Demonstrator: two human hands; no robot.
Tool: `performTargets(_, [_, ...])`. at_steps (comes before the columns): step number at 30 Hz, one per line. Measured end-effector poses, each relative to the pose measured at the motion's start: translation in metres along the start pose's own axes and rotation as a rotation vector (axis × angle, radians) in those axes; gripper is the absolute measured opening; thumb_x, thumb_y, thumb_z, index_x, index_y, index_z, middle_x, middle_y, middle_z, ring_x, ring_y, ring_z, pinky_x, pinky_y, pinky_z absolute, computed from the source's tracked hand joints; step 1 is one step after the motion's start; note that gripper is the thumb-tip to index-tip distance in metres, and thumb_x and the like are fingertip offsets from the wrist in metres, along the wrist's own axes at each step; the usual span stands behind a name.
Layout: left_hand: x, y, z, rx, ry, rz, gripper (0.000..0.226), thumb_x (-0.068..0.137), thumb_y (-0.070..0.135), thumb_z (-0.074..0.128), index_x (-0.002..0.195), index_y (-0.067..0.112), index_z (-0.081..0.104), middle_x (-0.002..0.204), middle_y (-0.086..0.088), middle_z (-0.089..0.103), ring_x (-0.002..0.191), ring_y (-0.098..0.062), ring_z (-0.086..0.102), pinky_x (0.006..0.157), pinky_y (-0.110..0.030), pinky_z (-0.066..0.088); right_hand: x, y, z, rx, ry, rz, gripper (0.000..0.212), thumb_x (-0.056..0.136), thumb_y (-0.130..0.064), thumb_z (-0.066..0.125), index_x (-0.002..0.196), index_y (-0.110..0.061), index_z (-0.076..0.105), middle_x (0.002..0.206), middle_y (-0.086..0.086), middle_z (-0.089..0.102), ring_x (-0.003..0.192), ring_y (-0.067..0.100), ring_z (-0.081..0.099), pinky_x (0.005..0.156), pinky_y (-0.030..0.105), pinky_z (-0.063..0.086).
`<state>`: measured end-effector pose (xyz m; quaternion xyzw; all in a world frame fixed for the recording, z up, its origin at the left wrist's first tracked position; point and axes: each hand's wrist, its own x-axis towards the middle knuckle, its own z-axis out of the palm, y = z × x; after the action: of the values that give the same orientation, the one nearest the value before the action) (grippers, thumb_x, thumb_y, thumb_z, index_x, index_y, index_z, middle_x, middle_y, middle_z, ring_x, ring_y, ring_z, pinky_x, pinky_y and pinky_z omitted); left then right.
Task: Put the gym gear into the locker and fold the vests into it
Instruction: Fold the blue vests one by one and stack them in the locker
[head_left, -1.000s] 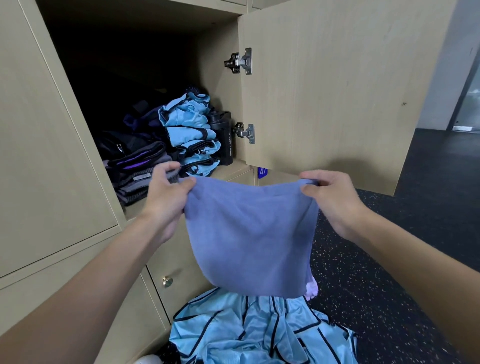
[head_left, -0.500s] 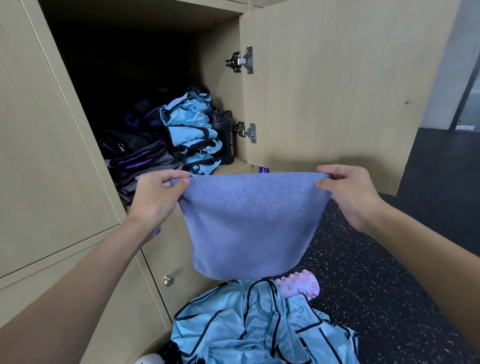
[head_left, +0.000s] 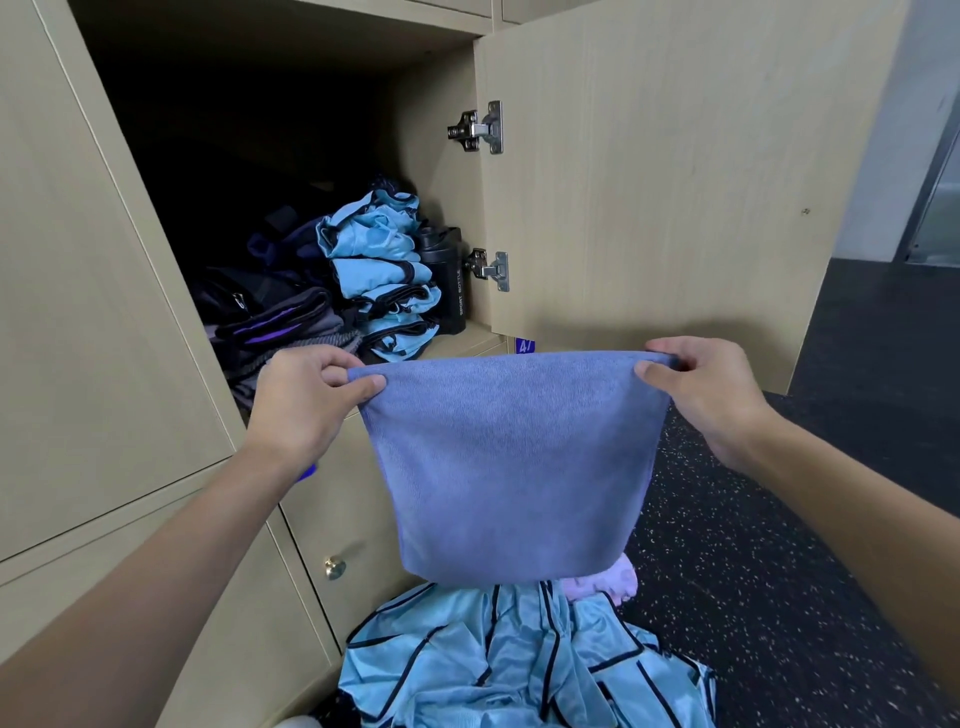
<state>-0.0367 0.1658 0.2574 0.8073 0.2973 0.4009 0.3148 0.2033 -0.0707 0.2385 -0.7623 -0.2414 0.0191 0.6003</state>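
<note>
A blue-violet towel (head_left: 511, 467) hangs folded in front of the open locker (head_left: 291, 156). My left hand (head_left: 306, 400) pinches its top left corner and my right hand (head_left: 701, 389) pinches its top right corner, pulling the top edge taut. Inside the locker sit a stack of folded light-blue vests (head_left: 384, 280), dark folded clothes (head_left: 280, 327) and a black sport bottle (head_left: 449, 280). Loose light-blue vests with black trim (head_left: 519, 665) lie on the floor below. A pink roller (head_left: 608, 584) peeks out behind the towel's lower edge.
The locker door (head_left: 675, 182) stands open to the right, with two metal hinges. Closed locker doors lie to the left and below, one with a brass knob (head_left: 335, 567). Dark speckled floor (head_left: 779, 571) stretches to the right.
Both hands have moved apart and lifted the towel slightly, so its top edge is straighter and wider. The towel hangs shorter, with the pink roller partly hidden behind it again.
</note>
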Motion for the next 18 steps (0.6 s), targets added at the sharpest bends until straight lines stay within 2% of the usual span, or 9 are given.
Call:
performTargets(2, [0.001, 0.001, 0.0, 0.044, 0.01, 0.011, 0.015, 0.083, 0.018, 0.08, 0.075, 0.016, 0.067, 0.06, -0.004, 0.069, 0.058, -0.015, 0.048, 0.048, -0.011, 0.036, 0.001, 0.002, -0.001, -0.036, -0.002, -0.023, 0.034, 0.092, -0.013, 0.068, 0.124, -0.005, 0.064, 0.11, 0.004, 0.064, 0.102, 0.016, 0.059, 0.084, 0.022, 0.043])
performTargets(3, [0.001, 0.002, 0.0, 0.059, 0.008, 0.014, 0.016, 0.083, 0.019, 0.08, 0.074, 0.016, 0.067, 0.062, -0.01, 0.069, 0.057, -0.015, 0.047, 0.048, -0.013, 0.036, 0.001, 0.003, -0.001, -0.062, 0.003, -0.035, 0.028, 0.092, -0.013, 0.068, 0.119, -0.006, 0.067, 0.105, 0.004, 0.065, 0.098, 0.017, 0.059, 0.083, 0.025, 0.043])
performTargets(5, [0.001, 0.003, 0.002, 0.092, -0.004, 0.022, 0.017, 0.082, 0.02, 0.08, 0.072, 0.016, 0.067, 0.07, -0.015, 0.067, 0.058, -0.015, 0.047, 0.053, -0.017, 0.037, 0.002, 0.007, -0.003, -0.14, 0.012, -0.06, 0.009, 0.094, -0.015, 0.065, 0.1, -0.011, 0.069, 0.087, 0.002, 0.064, 0.08, 0.018, 0.057, 0.07, 0.026, 0.043])
performTargets(6, [0.002, 0.003, 0.004, 0.101, -0.015, 0.023, 0.018, 0.082, 0.02, 0.08, 0.071, 0.016, 0.067, 0.075, -0.013, 0.065, 0.061, -0.016, 0.049, 0.058, -0.021, 0.04, 0.001, 0.007, -0.004, -0.19, 0.01, -0.068, 0.007, 0.095, -0.016, 0.063, 0.089, -0.014, 0.067, 0.078, 0.001, 0.06, 0.07, 0.018, 0.052, 0.062, 0.026, 0.04])
performTargets(9, [0.003, 0.003, 0.008, -0.067, -0.116, -0.045, 0.018, 0.088, 0.017, 0.074, 0.077, 0.005, 0.065, 0.078, -0.011, 0.066, 0.069, -0.019, 0.057, 0.071, -0.034, 0.05, -0.001, 0.008, -0.003, -0.32, -0.042, -0.082, 0.032, 0.098, -0.018, 0.055, 0.067, -0.018, 0.047, 0.068, -0.001, 0.037, 0.068, 0.022, 0.035, 0.052, 0.025, 0.025])
performTargets(12, [-0.001, 0.004, 0.018, -0.232, -0.203, -0.157, 0.023, 0.096, 0.016, 0.064, 0.081, 0.0, 0.057, 0.069, -0.016, 0.061, 0.067, -0.021, 0.057, 0.074, -0.04, 0.059, -0.003, 0.005, -0.001, -0.452, -0.093, -0.065, 0.029, 0.1, -0.022, 0.047, 0.072, -0.017, 0.04, 0.068, 0.0, 0.04, 0.066, 0.025, 0.036, 0.055, 0.031, 0.027])
performTargets(15, [-0.005, 0.008, 0.03, -0.214, -0.179, -0.195, 0.025, 0.098, 0.017, 0.06, 0.075, 0.009, 0.053, 0.054, 0.002, 0.053, 0.053, -0.011, 0.051, 0.055, -0.031, 0.058, -0.006, 0.0, 0.0, -0.498, -0.163, -0.059, 0.017, 0.096, -0.017, 0.05, 0.08, -0.01, 0.047, 0.068, 0.003, 0.051, 0.059, 0.021, 0.041, 0.051, 0.029, 0.032])
performTargets(17, [-0.007, 0.012, 0.035, -0.198, -0.16, -0.209, 0.027, 0.098, 0.017, 0.059, 0.073, 0.011, 0.05, 0.051, 0.004, 0.047, 0.048, -0.009, 0.047, 0.049, -0.028, 0.054, -0.009, -0.005, 0.001, -0.441, -0.21, -0.03, 0.002, 0.093, -0.01, 0.051, 0.093, -0.009, 0.052, 0.069, 0.007, 0.054, 0.055, 0.021, 0.042, 0.05, 0.027, 0.034])
performTargets(18, [-0.008, 0.013, 0.037, -0.192, -0.155, -0.212, 0.026, 0.097, 0.017, 0.059, 0.073, 0.011, 0.05, 0.052, 0.003, 0.047, 0.049, -0.011, 0.046, 0.05, -0.029, 0.054, -0.012, -0.009, 0.002, -0.388, -0.244, -0.003, 0.006, 0.093, -0.007, 0.049, 0.098, -0.009, 0.051, 0.067, 0.009, 0.052, 0.052, 0.02, 0.041, 0.05, 0.027, 0.033])
